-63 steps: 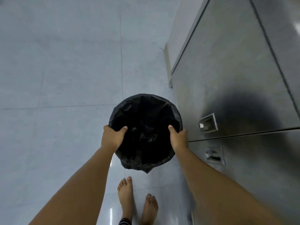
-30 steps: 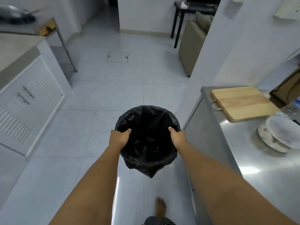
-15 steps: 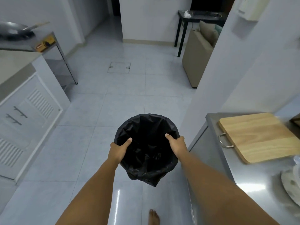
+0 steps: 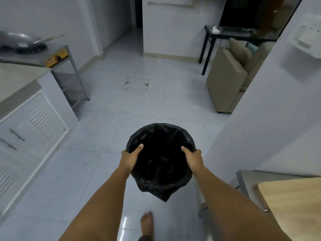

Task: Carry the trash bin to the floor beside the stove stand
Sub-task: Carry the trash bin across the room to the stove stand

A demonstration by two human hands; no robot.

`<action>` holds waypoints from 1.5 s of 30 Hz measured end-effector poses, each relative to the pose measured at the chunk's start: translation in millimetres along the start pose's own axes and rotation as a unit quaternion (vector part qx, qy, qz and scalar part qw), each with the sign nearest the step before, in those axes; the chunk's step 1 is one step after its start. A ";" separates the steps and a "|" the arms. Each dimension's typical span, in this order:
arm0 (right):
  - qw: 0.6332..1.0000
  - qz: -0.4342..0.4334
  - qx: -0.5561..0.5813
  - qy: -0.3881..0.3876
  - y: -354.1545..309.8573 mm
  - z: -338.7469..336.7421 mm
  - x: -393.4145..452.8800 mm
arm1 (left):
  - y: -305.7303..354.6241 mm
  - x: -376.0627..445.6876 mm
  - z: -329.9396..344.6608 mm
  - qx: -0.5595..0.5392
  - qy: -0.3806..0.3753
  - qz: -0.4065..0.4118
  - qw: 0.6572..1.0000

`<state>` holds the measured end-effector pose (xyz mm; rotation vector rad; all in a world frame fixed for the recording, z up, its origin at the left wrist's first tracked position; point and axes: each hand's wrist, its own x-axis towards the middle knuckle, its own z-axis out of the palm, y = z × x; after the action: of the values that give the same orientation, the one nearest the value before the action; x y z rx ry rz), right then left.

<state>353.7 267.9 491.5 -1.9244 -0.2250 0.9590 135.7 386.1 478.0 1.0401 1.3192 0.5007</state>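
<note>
The trash bin [image 4: 160, 164], lined with a black plastic bag, hangs in the air over the tiled floor in front of me. My left hand [image 4: 129, 158] grips its left rim, thumb inside the bag. My right hand [image 4: 193, 158] grips the right rim the same way. The stove stand [image 4: 69, 79], a steel frame with a stove and a wok [image 4: 19, 41] on top, stands at the far left, well ahead of the bin. Open floor lies beside its right leg.
White cabinets with louvred doors [image 4: 33, 129] line the left. A white wall corner [image 4: 251, 119] juts in on the right, with a steel counter and wooden board [image 4: 291, 206] below it. A beige sofa [image 4: 227, 79] and black table [image 4: 231, 33] stand farther back. My bare foot [image 4: 147, 223] is on the floor.
I have walked forward with the bin in both hands. The view lifted from the floor by the steel cabinet to the room; the counter slid off to the right and the stove stand came closer.
</note>
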 end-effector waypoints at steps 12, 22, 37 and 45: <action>0.999 0.030 0.006 0.017 -121.2 54.9 172.9 | 123.7 193.4 43.1 -0.004 -0.027 -0.005 1.000; 0.998 0.043 0.019 0.038 -210.1 70.3 321.7 | 221.7 343.3 107.9 0.017 -0.044 0.002 0.999; 0.997 0.076 0.022 0.017 -369.8 64.2 576.9 | 379.0 570.2 235.8 0.037 -0.040 -0.026 0.998; 0.998 0.064 -0.009 0.011 -457.9 89.8 714.8 | 442.7 700.4 274.4 0.036 -0.032 -0.054 0.997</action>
<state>877.0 941.7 462.7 -1.9839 -0.0990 1.0219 667.1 1077.7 447.3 1.0289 1.3374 0.3389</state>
